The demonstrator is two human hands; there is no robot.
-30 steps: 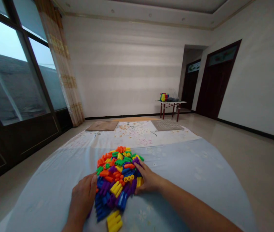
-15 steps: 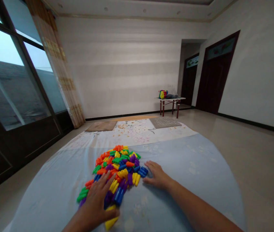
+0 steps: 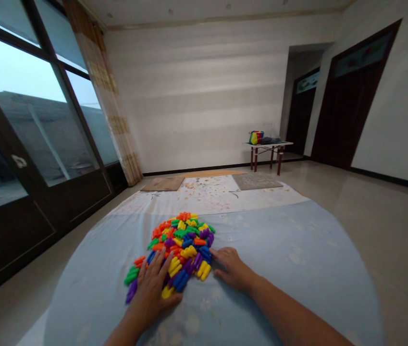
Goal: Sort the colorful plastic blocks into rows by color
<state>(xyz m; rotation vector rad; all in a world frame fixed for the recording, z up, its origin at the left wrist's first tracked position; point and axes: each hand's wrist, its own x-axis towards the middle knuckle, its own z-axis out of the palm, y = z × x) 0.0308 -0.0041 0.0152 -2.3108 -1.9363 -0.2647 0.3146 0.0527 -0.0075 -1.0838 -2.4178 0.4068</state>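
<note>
A pile of plastic pieces (image 3: 185, 240) in orange, green, yellow, blue and purple lies on the pale blue cloth. My left hand (image 3: 151, 288) rests with spread fingers on the pile's near left side, a yellow piece (image 3: 167, 291) beside its thumb. Green (image 3: 131, 275) and purple (image 3: 131, 291) pieces lie just left of that hand. At the pile's right edge is my right hand (image 3: 233, 269), fingers apart, its fingertips at a blue piece (image 3: 205, 253). Neither hand holds anything.
The round table's far part has a white flowered cloth (image 3: 211, 194) with a brown mat (image 3: 163, 184) and a grey mat (image 3: 256, 181). Beyond stands a small table (image 3: 283, 143) bearing a colourful bag (image 3: 256, 138). Glass doors are on the left.
The view has shifted, so the room appears further right. The near yellow and blue pieces now sit closer in to the pile. My right hand's fingers have moved in against the pile's edge.
</note>
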